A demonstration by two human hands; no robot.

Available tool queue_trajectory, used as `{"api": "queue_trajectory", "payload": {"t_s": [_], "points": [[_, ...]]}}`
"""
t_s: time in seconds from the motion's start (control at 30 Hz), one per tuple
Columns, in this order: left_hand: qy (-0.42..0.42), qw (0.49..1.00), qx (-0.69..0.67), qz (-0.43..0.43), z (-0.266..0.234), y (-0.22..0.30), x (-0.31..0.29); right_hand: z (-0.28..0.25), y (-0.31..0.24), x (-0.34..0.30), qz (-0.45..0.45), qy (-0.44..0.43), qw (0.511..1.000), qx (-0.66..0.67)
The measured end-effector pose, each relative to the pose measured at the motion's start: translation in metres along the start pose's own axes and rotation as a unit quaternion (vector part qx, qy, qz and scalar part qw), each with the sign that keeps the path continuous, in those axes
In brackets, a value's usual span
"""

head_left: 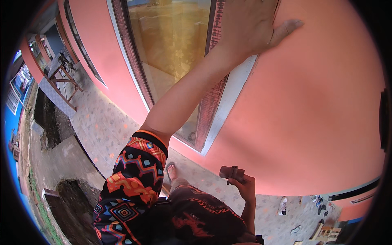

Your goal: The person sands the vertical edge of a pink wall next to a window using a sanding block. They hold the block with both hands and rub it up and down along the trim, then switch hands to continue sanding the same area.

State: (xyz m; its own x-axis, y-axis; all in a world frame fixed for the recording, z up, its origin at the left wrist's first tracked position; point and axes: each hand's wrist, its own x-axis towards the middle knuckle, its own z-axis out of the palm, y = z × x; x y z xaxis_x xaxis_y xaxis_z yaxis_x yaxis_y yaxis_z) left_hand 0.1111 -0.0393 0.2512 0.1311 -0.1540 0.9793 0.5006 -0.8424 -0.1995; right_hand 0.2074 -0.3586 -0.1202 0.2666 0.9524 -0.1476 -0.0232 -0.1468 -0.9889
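My left hand [251,24] reaches up and presses flat against the salmon-pink wall [310,106], right beside the brown wooden window frame [212,98]; its fingers are spread and it holds nothing. The arm runs from a patterned black and orange sleeve [134,175]. My right hand [243,183] is low, near my waist, closed around a small dark brown tool [232,172] that looks like a brush or scraper head. The window glass [171,36] shows a yellow curtain behind it.
A tiled walkway [102,126] runs along the wall to the left, with a wooden trestle stand [63,77] further back. A concrete drain [51,122] lies beside it. My sandalled foot [171,170] stands on the tiles. Shoes and sandals [286,206] lie at the lower right.
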Motion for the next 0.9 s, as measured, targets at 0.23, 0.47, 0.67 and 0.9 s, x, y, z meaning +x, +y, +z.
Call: {"api": "queue_trajectory", "payload": {"t_s": [0.23, 0.47, 0.67, 0.9], "points": [[-0.079, 0.994, -0.049, -0.051, -0.005, 0.018, -0.112, 0.017, 0.012, 0.026, -0.004, -0.057, 0.998, -0.038], [-0.318, 0.944, -0.065, -0.052, -0.039, 0.043, -0.292, 0.042, 0.005, 0.028, -0.002, -0.080, 0.994, -0.070], [-0.373, 0.885, -0.248, -0.126, -0.077, 0.049, -0.334, 0.047, 0.008, 0.032, 0.036, -0.026, 0.996, -0.083], [-0.142, 0.980, -0.139, -0.030, -0.035, 0.003, -0.114, 0.053, 0.004, 0.041, 0.003, 0.028, 0.999, -0.022]]}}
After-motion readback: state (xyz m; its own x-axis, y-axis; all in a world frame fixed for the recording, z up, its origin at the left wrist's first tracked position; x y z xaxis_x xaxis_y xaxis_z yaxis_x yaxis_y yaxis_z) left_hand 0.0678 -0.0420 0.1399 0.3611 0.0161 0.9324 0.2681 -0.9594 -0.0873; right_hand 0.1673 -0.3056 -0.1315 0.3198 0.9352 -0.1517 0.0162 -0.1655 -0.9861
